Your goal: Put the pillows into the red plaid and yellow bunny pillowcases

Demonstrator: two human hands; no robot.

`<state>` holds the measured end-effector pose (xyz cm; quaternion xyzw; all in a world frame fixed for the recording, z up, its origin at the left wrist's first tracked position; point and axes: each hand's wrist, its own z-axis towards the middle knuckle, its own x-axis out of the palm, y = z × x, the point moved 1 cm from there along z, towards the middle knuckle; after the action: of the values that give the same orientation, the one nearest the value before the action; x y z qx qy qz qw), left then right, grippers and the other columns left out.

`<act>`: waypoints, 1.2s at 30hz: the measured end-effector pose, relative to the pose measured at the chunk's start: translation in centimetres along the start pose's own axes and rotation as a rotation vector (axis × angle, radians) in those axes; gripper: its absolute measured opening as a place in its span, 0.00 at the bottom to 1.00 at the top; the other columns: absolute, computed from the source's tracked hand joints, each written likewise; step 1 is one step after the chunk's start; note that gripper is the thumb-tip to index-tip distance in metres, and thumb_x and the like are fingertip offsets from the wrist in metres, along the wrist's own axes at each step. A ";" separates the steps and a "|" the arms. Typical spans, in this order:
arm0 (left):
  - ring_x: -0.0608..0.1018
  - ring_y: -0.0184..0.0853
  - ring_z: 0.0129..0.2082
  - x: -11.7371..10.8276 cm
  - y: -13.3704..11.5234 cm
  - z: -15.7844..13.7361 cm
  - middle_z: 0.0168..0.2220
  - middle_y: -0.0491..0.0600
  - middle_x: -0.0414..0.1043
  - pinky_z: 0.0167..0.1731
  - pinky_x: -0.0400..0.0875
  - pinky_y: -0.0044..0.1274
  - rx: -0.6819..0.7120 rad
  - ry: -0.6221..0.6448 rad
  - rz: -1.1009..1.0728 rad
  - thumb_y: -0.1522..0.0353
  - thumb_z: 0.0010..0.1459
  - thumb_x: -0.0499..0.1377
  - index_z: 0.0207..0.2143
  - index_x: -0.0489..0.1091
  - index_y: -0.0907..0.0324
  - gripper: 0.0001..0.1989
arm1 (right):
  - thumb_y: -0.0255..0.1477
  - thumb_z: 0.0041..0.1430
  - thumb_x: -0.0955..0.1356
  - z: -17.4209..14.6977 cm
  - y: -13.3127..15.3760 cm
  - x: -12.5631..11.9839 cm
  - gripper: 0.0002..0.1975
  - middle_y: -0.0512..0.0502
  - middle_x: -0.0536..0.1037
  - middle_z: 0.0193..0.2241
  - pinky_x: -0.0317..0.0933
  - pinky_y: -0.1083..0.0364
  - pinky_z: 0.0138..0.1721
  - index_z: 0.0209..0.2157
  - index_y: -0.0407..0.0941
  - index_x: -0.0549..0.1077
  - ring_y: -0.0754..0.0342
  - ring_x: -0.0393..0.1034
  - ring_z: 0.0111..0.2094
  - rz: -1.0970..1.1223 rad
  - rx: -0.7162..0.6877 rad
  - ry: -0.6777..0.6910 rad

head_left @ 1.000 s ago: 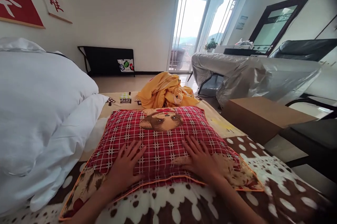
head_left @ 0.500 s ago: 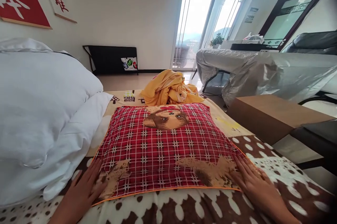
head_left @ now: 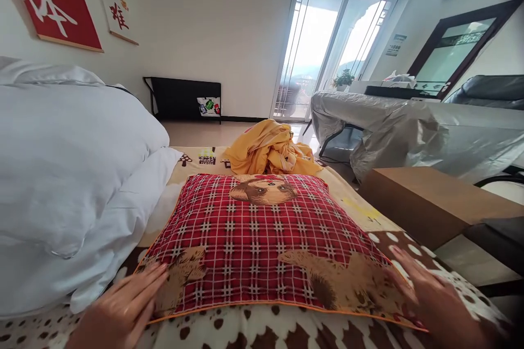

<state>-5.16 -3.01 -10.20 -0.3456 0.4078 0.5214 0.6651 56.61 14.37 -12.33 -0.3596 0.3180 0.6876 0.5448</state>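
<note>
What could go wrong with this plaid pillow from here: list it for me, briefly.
1. The yellow cloth is bunched just beyond the far edge of the plaid pillow, near the far end of the blanket; a forward push might shove it off.
2. The left hand is close to the white bedding, so a wide sweep could disturb it.
3. The right hand is at the pillow's near right corner; uneven pressing could skew the pillow.

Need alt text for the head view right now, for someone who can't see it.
A person's open left hand and right hand are at the near corners of a red plaid pillow on a patterned blanket. Crumpled yellow cloth lies beyond, white bedding to the left.
</note>
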 end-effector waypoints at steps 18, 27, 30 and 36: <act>0.77 0.40 0.45 13.0 -9.9 35.3 0.43 0.60 0.76 0.49 0.67 0.33 -0.276 0.446 -0.110 0.64 0.65 0.46 0.42 0.74 0.65 0.19 | 0.34 0.69 0.51 23.2 27.1 10.4 0.23 0.42 0.78 0.45 0.58 0.50 0.50 0.45 0.45 0.74 0.47 0.71 0.48 0.162 -0.371 0.533; 0.78 0.42 0.42 13.5 -4.3 33.6 0.42 0.56 0.78 0.43 0.68 0.28 -0.326 0.394 -0.177 0.60 0.63 0.41 0.41 0.76 0.59 0.25 | 0.44 0.66 0.52 25.6 18.1 12.7 0.26 0.43 0.76 0.49 0.55 0.43 0.55 0.46 0.48 0.76 0.43 0.68 0.52 0.239 -0.213 0.580; 0.77 0.43 0.45 13.0 -1.5 32.4 0.44 0.57 0.77 0.47 0.66 0.29 -0.370 0.327 -0.169 0.60 0.62 0.42 0.43 0.75 0.60 0.25 | 0.41 0.66 0.49 24.4 12.7 13.6 0.29 0.43 0.72 0.54 0.55 0.47 0.58 0.53 0.46 0.71 0.47 0.64 0.56 0.259 -0.156 0.585; 0.75 0.39 0.51 14.3 5.4 30.5 0.52 0.49 0.73 0.52 0.66 0.26 -0.413 0.357 -0.177 0.58 0.63 0.39 0.50 0.72 0.57 0.28 | 0.36 0.65 0.46 21.4 5.2 16.8 0.30 0.44 0.59 0.63 0.51 0.45 0.61 0.63 0.44 0.59 0.48 0.53 0.63 0.211 -0.043 0.609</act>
<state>-3.06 31.02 -10.21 -0.5944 0.3719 0.4641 0.5413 45.92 39.80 -14.68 -0.5254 0.4871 0.6077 0.3427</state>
